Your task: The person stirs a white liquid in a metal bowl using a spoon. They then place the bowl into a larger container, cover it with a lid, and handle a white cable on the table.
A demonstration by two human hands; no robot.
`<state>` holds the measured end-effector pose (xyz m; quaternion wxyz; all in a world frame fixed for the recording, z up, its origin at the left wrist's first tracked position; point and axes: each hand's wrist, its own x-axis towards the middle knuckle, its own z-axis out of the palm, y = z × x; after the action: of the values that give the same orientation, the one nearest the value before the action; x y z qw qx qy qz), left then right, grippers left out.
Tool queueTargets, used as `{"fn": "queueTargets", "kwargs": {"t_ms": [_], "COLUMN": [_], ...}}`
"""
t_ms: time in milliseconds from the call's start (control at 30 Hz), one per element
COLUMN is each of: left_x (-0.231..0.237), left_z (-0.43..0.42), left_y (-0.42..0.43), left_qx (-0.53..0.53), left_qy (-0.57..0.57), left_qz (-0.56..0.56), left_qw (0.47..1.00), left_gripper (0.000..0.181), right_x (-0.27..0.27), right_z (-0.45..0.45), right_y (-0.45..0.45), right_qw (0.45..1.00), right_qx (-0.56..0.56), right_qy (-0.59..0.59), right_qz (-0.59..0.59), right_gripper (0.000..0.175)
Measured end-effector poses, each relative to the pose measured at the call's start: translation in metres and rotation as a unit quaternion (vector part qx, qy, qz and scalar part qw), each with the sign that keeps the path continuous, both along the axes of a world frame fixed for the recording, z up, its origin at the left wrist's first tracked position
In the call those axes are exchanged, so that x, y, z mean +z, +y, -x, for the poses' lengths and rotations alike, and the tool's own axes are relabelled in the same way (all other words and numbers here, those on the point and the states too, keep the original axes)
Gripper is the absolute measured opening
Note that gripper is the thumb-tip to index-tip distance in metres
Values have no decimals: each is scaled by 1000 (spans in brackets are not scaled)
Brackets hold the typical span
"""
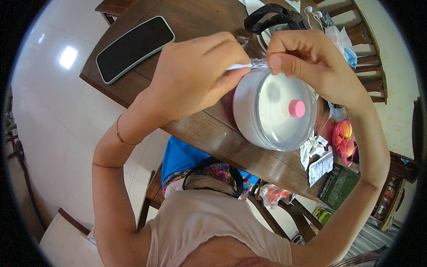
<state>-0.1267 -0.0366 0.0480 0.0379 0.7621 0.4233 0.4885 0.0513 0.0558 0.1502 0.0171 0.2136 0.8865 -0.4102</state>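
A small piece of clear and white plastic packaging [259,63] is stretched between my two hands. My left hand [203,68] pinches its white end between thumb and fingers, while the thumb and fingertips of my right hand [302,60] grip the clear end. Just below them stands a round white pot [245,110] with a transparent lid [273,128] on it, topped by a pink knob [297,108]. The packaging is above the pot's far rim; I cannot tell whether it touches the lid. My fingers hide most of it, so its contents cannot be made out.
On the dark wooden table [200,130] lie a smartphone [135,50], crumpled white paper [312,150], a printed sachet [321,168] and a pink net bag of fruit [344,138]. Behind my hands is a black handle [270,16], near white earphones [313,15]. A green box [340,183] is at the right.
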Motion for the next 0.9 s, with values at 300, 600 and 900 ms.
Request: {"fn": "queueTargets", "kwargs": {"t_ms": [300,600,900], "left_x": [3,1,2], "left_z": [-1,0,2], "left_y": [-1,-1,4], "left_qx": [-23,7,-15], "left_qy": [1,-4,-58], "left_qz": [19,18,48], "left_qw": [1000,1000,997], "left_gripper": [18,19,15], "right_x": [-12,-13,-13], "right_z": [15,8,7], "right_y": [-2,5,4], "right_qw": [995,997,992], "right_qx": [-18,16,-61], "right_qy": [72,42,-7], "right_qz": [-60,-64,109], "right_gripper": [14,17,14]}}
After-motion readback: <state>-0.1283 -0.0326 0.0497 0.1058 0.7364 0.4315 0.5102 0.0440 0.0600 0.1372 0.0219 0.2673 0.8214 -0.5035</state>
